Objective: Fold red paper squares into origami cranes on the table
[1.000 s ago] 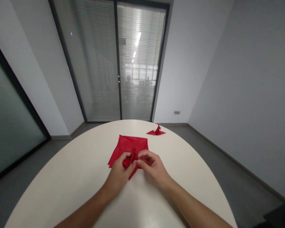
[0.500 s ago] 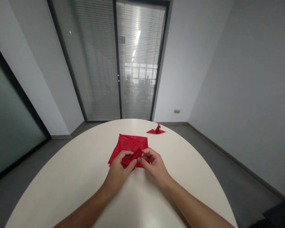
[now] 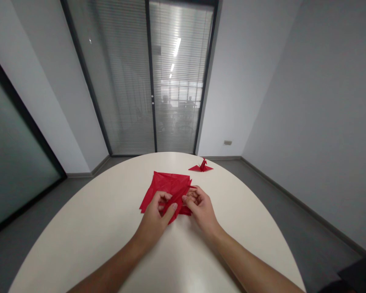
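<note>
A folded piece of red origami paper [image 3: 177,198] is held just above the near part of a creased red paper sheet [image 3: 167,180] on the table. My left hand [image 3: 154,215] grips its left side, thumb on top and fingers behind. At the right edge, my right hand [image 3: 204,209] has its thumb and curled fingers closed on the paper. A thin red point sticks out above the right fingers. Both hands partly hide the paper, and its lower folds are hard to make out.
A finished red paper crane [image 3: 203,167] with spread wings stands near the far edge of the round white table [image 3: 247,240]. Beyond are a glass partition with blinds [image 3: 177,122] and grey walls. Something dark [image 3: 360,272] shows at the lower right.
The folded paper has opened out wider and flatter between my hands. My right hand has shifted slightly right, away from the left thumb. The crane and the sheet lie as before.
</note>
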A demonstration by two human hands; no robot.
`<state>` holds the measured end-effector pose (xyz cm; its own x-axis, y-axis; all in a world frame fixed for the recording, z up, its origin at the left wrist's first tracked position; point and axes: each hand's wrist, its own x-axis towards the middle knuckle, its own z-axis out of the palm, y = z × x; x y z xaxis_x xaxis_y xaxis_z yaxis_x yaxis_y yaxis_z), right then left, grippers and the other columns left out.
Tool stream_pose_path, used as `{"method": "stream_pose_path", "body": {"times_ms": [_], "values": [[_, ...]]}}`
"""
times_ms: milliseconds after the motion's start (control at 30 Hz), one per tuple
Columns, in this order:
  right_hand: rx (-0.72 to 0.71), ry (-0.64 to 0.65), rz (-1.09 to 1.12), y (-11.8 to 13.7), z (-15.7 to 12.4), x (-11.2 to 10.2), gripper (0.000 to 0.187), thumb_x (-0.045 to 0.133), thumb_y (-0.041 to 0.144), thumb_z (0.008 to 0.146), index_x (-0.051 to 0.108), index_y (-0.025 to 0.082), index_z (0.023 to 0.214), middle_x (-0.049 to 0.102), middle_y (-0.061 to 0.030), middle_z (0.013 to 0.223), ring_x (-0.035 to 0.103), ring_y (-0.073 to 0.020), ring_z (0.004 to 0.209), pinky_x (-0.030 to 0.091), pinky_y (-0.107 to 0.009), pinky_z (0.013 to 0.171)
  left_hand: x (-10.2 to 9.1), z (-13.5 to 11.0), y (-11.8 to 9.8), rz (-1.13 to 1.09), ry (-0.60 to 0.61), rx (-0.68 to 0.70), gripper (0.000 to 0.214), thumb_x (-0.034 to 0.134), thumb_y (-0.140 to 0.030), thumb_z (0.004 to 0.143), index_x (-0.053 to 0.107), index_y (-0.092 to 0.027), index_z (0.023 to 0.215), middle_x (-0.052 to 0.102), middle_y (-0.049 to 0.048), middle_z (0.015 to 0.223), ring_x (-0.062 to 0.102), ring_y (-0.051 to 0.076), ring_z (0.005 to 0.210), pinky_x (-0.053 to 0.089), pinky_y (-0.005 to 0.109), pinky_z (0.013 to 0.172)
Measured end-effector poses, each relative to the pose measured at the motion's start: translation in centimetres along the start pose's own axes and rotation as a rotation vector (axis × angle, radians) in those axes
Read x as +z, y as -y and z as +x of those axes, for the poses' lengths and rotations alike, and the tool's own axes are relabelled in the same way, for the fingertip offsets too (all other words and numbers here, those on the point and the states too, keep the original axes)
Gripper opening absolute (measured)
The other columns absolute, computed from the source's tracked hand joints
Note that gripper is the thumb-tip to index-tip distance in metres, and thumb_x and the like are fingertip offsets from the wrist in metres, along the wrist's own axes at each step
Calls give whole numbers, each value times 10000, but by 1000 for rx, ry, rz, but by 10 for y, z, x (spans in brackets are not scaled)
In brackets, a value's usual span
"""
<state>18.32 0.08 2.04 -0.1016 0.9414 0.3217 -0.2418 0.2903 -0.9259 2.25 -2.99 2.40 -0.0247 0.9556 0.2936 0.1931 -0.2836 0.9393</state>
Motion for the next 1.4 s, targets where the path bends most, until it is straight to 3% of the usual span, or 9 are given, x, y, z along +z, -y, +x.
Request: {"method": "stream_pose_path", "body": {"times_ms": [133, 367, 600, 700, 800, 1000, 1167, 1300, 1400], "values": [[8, 33, 23, -1, -1, 0, 332, 790, 441, 781, 584, 219, 917, 587, 15, 813, 542, -117, 677, 452, -250, 643, -1, 2, -3, 34, 50, 46, 205, 563, -373, 888, 525, -207, 774, 647, 37, 880, 621, 188, 859, 496, 311, 830], [100, 182, 81, -7, -3, 1, 355, 803, 422, 780, 585, 227, 982, 625, 2, 892, 584, -125, 746, 455, -258, 704, -2, 5, -3, -32, 21, 1, 189, 607, -373, 839, 600, -185, 863, 642, 45, 886, 620, 197, 859, 500, 314, 807], [33, 135, -36, 2, -5, 3, 337, 757, 479, 812, 603, 227, 975, 603, 15, 827, 543, -134, 719, 442, -254, 671, 2, 5, 4, -163, 44, -75, 209, 717, -311, 742, 574, -191, 836, 631, 19, 847, 614, 161, 763, 500, 273, 708], [10, 96, -75, 4, -3, 1, 327, 779, 473, 786, 606, 216, 889, 624, 9, 805, 554, -137, 696, 452, -254, 648, 3, 2, 2, -150, 154, -114, 229, 701, -309, 768, 626, -178, 940, 668, 43, 881, 620, 170, 768, 497, 288, 718], [33, 69, -99, 6, 2, -7, 350, 784, 500, 763, 614, 196, 787, 581, 31, 648, 496, -113, 553, 406, -243, 539, 2, -2, -5, -115, 219, -109, 192, 653, -323, 820, 656, -168, 932, 672, 49, 837, 611, 172, 758, 476, 287, 716], [13, -9, -129, 15, 6, -16, 392, 776, 510, 768, 602, 178, 654, 545, 34, 530, 472, -101, 481, 374, -241, 495, -3, -4, -4, -58, 281, -110, 123, 644, -296, 822, 617, -181, 856, 562, -13, 699, 503, 138, 634, 387, 253, 595], [37, -19, -43, 13, 4, -14, 425, 748, 529, 800, 538, 194, 646, 502, 57, 503, 440, -92, 465, 351, -236, 481, -1, -6, -1, -36, 314, -119, 117, 612, -294, 834, 589, -186, 871, 548, -17, 714, 493, 134, 641, 373, 249, 596], [60, 89, -14, 8, 2, -10, 348, 782, 490, 781, 592, 199, 806, 549, 51, 631, 494, -97, 552, 397, -234, 540, 3, -4, -2, -8, 257, -121, 158, 642, -325, 801, 580, -181, 821, 491, -49, 633, 446, 114, 572, 344, 233, 551], [102, 227, 5, 7, -2, -5, 464, 856, 396, 714, 598, 226, 1060, 629, 7, 880, 591, -125, 740, 461, -248, 656, 4, -1, -1, -56, 189, -139, 222, 677, -371, 778, 559, -185, 801, 480, -64, 591, 428, 105, 532, 328, 221, 517]]}}
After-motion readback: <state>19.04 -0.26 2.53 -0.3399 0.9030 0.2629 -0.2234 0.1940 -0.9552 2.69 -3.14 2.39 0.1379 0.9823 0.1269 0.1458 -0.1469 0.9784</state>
